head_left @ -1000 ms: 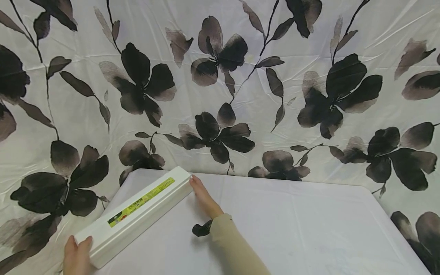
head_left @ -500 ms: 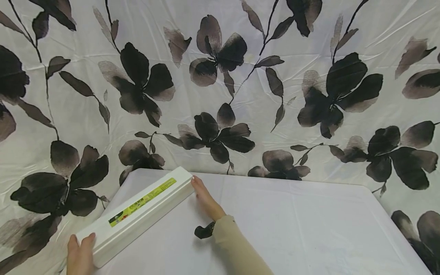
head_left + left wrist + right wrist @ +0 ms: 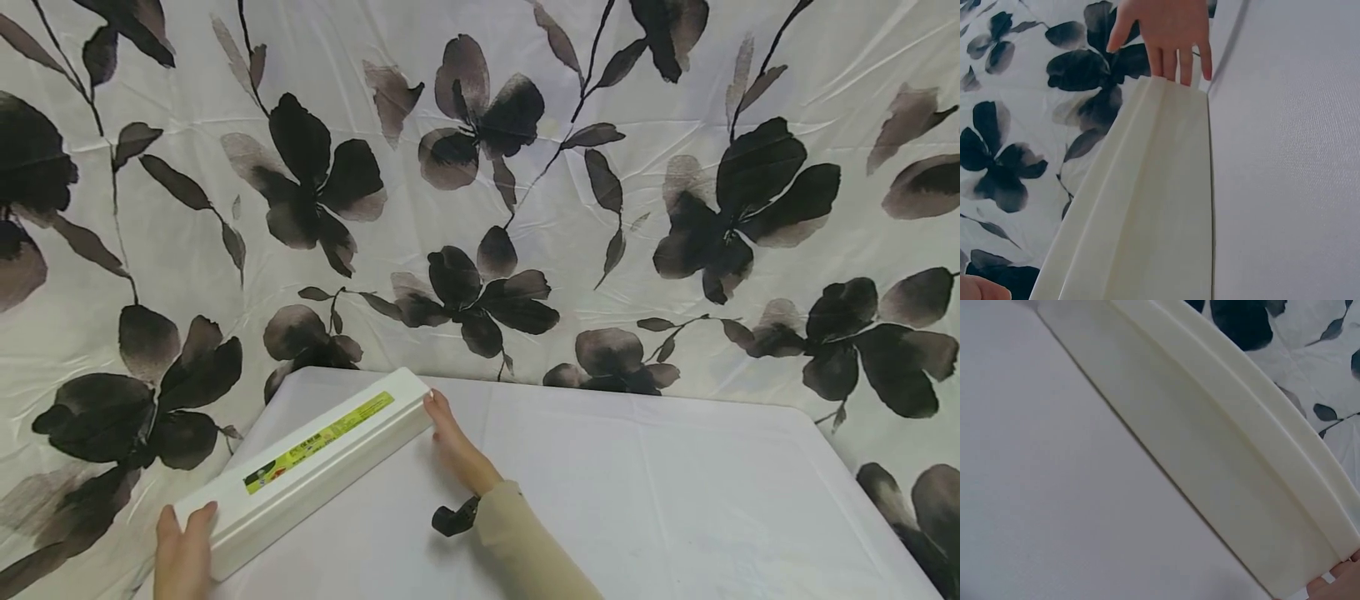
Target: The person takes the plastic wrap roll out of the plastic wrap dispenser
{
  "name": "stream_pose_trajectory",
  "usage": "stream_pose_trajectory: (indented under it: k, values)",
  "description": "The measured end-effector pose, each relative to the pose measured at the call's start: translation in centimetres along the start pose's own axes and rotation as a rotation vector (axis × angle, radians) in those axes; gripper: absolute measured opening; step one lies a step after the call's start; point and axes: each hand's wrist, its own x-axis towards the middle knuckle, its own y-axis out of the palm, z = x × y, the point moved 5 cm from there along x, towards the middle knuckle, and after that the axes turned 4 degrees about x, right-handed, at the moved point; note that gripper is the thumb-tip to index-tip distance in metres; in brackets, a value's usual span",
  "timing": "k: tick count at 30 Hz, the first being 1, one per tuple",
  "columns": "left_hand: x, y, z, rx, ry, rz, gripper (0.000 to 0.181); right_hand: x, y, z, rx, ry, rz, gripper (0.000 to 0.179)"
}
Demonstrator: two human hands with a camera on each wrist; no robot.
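Note:
A long white cling film box (image 3: 330,467) with a yellow-green label (image 3: 318,443) lies slantwise on the left part of the white-covered table. My left hand (image 3: 183,546) rests against its near left end, one fingertip over the top edge. At the far right end, my right hand (image 3: 457,446) touches the box's corner. The left wrist view shows the right hand's palm (image 3: 1169,25), with straight fingers set against the box end. Fingertips of the left hand (image 3: 1335,581) show at the box end in the right wrist view; the rest of that hand is hidden there.
The white-covered table (image 3: 637,492) extends to the right of the box. Behind it hangs a white cloth (image 3: 585,275) printed with dark flowers. A black wrist device (image 3: 455,517) sticks out beside the right sleeve (image 3: 532,542).
The box and both hands have shifted slightly to the right in the head view. Both hands have stayed at the box's ends throughout.

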Motion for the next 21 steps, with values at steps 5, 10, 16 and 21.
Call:
stream_pose_trajectory:
  k: [5,10,16,21]
  values:
    - [-1.0,0.3,-0.8,-0.021,-0.013,0.021,0.082,-1.3,-0.5,0.0,-0.024,0.003,0.041,0.074]
    - [-1.3,0.6,-1.2,-0.027,-0.014,0.035,0.081,-1.4,-0.8,0.1,0.03,-0.001,0.018,0.07]
    - [-0.8,1.1,-0.9,-0.038,0.009,0.05,0.083,-2.7,-1.5,0.0,0.005,0.004,0.043,0.07]
    - [0.1,1.5,-0.5,-0.035,0.063,0.058,0.086,-3.7,-2.0,0.2,0.006,-0.002,0.039,0.075]
